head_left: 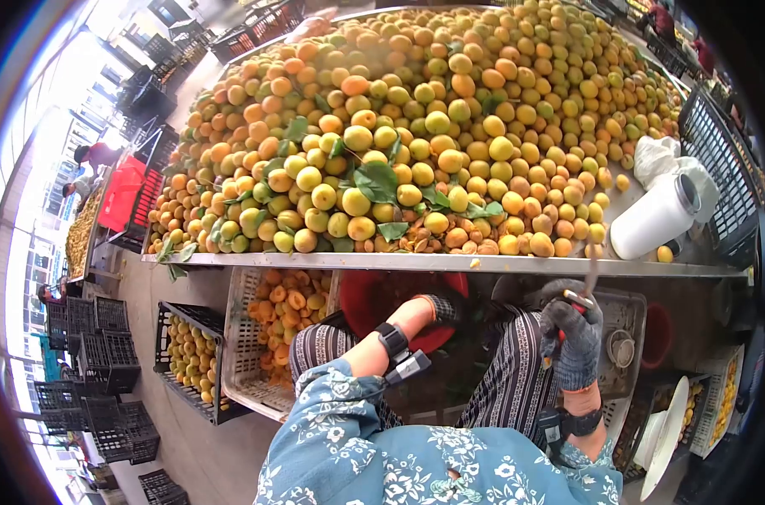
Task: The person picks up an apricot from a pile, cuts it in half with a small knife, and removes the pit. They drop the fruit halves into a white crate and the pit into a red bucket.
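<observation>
My right hand (578,341), in a grey knit glove, is closed round a knife (578,299) with a red handle. Its thin blade points up past the table's front edge. Lower and to the left, my left hand (444,310) reaches over a red basin (357,299), also gloved; its fingers are dark and cannot be made out. In front of me a large heap of apricots (433,122) with green leaves covers the metal-edged table (332,260). Left of the basin, a pale crate (239,353) holds split orange apricot halves (281,311).
On the table's right stand a white container (652,219) and a plastic bag (660,160), beside a black crate (719,151). A crate of whole apricots (191,358) sits on the floor at left. At lower right is a white hat-like disc (664,438). Stacked black crates (105,353) stand farther left.
</observation>
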Demonstrator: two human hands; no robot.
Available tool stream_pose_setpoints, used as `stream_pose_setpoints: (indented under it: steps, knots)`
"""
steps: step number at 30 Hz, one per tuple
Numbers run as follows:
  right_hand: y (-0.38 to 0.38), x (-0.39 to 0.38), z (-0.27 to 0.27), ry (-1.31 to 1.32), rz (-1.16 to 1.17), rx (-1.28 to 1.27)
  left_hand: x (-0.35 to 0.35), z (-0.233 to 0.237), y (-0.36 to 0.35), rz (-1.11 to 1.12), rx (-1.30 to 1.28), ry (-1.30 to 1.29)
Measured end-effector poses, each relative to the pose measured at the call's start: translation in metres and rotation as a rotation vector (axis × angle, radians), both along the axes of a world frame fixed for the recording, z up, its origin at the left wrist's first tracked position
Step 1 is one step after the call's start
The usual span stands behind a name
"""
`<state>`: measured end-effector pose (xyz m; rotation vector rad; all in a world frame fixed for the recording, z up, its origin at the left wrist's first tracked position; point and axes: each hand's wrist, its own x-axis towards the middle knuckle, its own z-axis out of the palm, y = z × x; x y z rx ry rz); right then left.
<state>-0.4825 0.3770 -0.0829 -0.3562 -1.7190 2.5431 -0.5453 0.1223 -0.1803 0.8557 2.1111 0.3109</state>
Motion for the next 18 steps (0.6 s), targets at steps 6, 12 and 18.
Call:
stream_pose_setpoints:
  steps: [6,12,18]
  knots:
    - [-0.028,-0.045,0.037,-0.065,0.109,0.127,-0.025,0.12,0.004,0.335,0.523,-0.448]
    - [-0.056,-0.108,0.032,-0.023,0.076,0.208,-0.071,0.122,-0.055,0.839,1.512,-0.303]
    - [-0.07,-0.177,0.024,0.0,0.035,0.359,-0.1,0.076,-0.111,1.206,1.831,-0.355]
